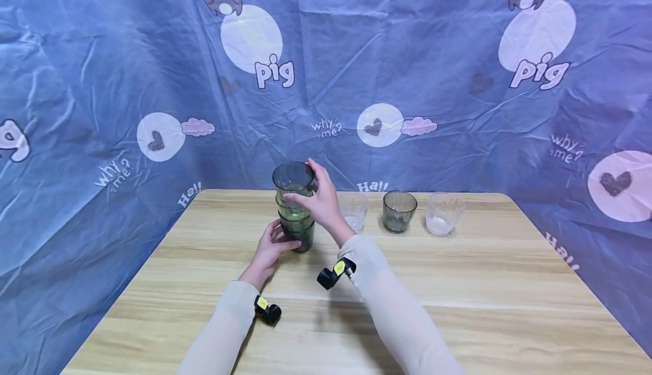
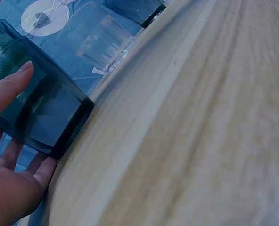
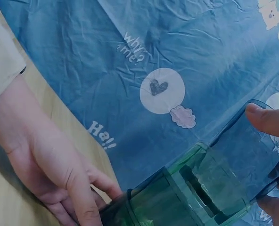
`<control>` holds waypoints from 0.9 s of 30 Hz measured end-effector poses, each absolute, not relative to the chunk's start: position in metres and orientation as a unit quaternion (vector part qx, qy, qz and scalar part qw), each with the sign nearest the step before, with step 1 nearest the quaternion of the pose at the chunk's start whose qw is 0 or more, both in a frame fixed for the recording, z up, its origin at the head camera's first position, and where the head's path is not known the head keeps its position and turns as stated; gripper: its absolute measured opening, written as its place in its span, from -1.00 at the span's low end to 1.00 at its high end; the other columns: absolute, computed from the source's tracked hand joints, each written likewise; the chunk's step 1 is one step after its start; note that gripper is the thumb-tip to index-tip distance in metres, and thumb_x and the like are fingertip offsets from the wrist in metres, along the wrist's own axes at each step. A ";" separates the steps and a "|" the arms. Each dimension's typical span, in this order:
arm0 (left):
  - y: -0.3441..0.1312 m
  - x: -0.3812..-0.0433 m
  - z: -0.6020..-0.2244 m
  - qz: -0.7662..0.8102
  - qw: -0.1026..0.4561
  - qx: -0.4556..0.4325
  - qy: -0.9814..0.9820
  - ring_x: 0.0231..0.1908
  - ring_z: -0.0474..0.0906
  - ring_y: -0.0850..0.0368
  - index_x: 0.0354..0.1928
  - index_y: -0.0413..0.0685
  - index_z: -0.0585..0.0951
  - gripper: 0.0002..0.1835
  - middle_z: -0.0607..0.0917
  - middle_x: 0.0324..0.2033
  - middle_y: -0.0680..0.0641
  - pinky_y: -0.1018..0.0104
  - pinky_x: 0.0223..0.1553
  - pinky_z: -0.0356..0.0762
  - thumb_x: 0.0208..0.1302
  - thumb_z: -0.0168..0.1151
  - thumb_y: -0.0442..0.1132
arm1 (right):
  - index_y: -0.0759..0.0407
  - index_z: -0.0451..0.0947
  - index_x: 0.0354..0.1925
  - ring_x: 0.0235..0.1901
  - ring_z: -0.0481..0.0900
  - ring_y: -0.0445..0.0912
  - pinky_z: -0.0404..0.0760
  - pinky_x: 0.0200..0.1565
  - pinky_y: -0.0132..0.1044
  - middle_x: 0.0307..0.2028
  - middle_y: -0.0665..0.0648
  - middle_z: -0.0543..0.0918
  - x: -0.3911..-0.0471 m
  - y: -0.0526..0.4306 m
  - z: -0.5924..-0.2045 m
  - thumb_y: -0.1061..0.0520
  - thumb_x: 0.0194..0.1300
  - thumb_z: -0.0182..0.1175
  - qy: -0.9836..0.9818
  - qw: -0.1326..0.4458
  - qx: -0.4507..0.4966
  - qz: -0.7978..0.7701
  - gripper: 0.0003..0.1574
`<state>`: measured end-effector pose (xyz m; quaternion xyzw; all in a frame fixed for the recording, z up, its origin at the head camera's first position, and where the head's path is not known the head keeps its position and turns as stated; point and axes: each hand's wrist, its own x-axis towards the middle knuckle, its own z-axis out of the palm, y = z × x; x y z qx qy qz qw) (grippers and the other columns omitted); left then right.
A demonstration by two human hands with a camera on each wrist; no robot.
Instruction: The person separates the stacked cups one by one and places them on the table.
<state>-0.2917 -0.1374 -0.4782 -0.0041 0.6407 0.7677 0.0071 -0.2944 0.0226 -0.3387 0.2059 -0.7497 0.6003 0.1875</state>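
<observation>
A stack of glass tumblers stands on the table left of centre. At its base is a dark grey tumbler (image 1: 304,238), its bottom on the wood in the left wrist view. My left hand (image 1: 267,255) holds this one low down, thumb on the near side and fingers around the other. A green tumbler (image 1: 288,212) sits in it. Topmost is a smoky grey tumbler (image 1: 286,176), upright, which my right hand (image 1: 323,201) grips between thumb and fingers. In the right wrist view its lower part meets the green tumbler (image 3: 177,200); how deeply it is nested I cannot tell.
Right of the stack, along the back of the wooden table (image 1: 458,284), stand a clear tumbler (image 1: 359,216) partly behind my right wrist, a grey tumbler (image 1: 399,212) and another clear tumbler (image 1: 442,214). A blue printed cloth (image 1: 326,41) hangs behind and at both sides.
</observation>
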 end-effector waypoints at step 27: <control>-0.137 -0.291 -0.477 0.769 0.004 -0.003 0.639 0.23 0.37 -0.23 0.43 -0.22 0.22 -0.10 0.36 0.32 -0.33 0.19 0.16 0.42 -0.01 0.33 -0.64 | 0.31 0.14 0.48 0.35 0.31 0.05 0.38 0.30 -0.19 0.36 0.26 0.33 -0.290 0.067 -0.310 0.32 -0.03 0.54 -0.695 0.213 0.206 0.655 0.19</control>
